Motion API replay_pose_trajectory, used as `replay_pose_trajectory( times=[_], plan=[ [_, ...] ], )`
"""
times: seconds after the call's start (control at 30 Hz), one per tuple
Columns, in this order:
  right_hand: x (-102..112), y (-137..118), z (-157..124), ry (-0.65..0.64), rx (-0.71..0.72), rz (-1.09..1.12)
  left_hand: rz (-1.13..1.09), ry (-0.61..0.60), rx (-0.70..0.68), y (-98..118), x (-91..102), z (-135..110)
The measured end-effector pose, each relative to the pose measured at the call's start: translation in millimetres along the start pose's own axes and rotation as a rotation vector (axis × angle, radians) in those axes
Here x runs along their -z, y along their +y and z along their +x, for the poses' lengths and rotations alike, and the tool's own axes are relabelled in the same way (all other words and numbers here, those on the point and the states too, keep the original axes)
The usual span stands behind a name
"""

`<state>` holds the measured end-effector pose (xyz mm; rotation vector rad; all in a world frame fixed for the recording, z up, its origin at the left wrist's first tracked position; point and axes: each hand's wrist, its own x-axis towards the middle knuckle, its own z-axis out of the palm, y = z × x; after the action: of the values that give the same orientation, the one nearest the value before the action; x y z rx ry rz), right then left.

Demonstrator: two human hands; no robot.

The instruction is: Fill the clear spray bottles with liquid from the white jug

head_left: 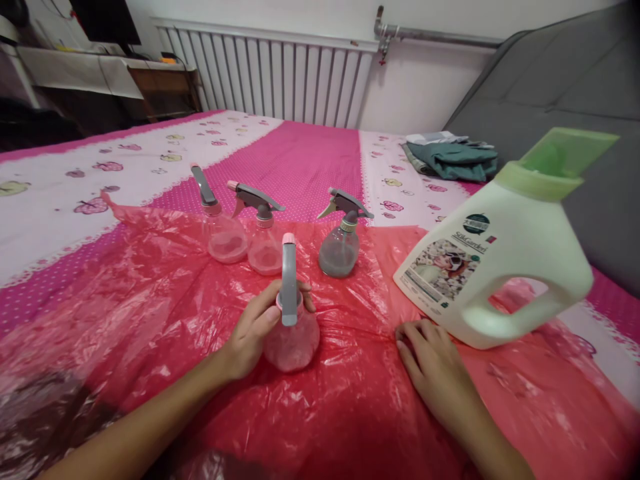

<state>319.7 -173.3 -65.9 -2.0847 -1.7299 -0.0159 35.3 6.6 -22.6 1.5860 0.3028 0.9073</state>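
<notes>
My left hand (260,327) is wrapped round the neck of a clear spray bottle (293,343) with a grey and pink trigger head, which stands on red plastic sheeting (200,400). On the sheeting my right hand (430,350) lies with its fingers loosely bent and nothing visible in it. Just beyond those fingers is a large pale green detergent jug (505,250), with a green cap. Behind the held bottle stand two pink-collared spray bottles (225,237) (265,247) and a third spray bottle (340,250) with a greyish body and pale green trigger.
Under the sheeting is a bed with a pink and white patterned cover (310,160). Folded clothes (453,157) lie at the back right, by a grey padded headboard (560,87). A radiator (270,73) lines the wall, and a desk with a monitor (105,23) is at the far left.
</notes>
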Motion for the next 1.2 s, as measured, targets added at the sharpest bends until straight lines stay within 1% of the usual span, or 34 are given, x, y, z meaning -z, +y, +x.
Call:
replay_pose_trajectory(
  times=[0.17, 0.23, 0.33, 0.4, 0.53, 0.63, 0.77, 0.87, 0.97, 1.13, 1.2],
  plan=[
    [-0.8, 0.8, -1.0, -0.001, -0.007, -0.001, -0.039, -0.031, -0.107, 7.2, -5.8, 3.0],
    [-0.7, 1.1, -1.0, -0.003, -0.007, 0.000, -0.041, -0.033, -0.125, 8.4, -7.1, 3.6],
    [-0.2, 1.3, -0.7, -0.008, -0.006, 0.000, -0.038, -0.018, -0.126, 6.9, -6.9, 2.5],
    [0.2, 1.3, -0.4, -0.009, -0.009, -0.001, -0.018, 0.013, -0.120, 4.8, -6.4, 1.2],
    [0.9, 0.6, -0.5, -0.001, -0.016, -0.003, -0.009, 0.067, -0.071, 1.7, -5.8, -0.3],
    [1.3, -0.2, -0.5, -0.002, -0.014, -0.005, -0.025, 0.047, -0.053, 1.0, -5.0, 0.1],
    [1.3, -0.5, -0.3, -0.005, -0.010, -0.009, 0.024, 0.001, -0.069, 3.4, -4.2, 1.2],
    [0.8, -0.3, -0.8, -0.005, -0.005, -0.011, 0.078, 0.017, -0.049, 7.2, -5.6, 2.2],
    [0.3, -0.2, -1.3, 0.002, -0.005, -0.013, 0.053, 0.032, -0.026, 9.6, -7.0, 2.8],
    [0.9, -0.6, -0.6, 0.001, -0.005, -0.018, 0.037, 0.030, -0.070, 9.7, -5.7, 3.5],
    [1.6, -0.7, -0.1, -0.003, -0.003, -0.018, 0.023, 0.046, -0.054, 8.7, -4.6, 3.2]
  ],
)
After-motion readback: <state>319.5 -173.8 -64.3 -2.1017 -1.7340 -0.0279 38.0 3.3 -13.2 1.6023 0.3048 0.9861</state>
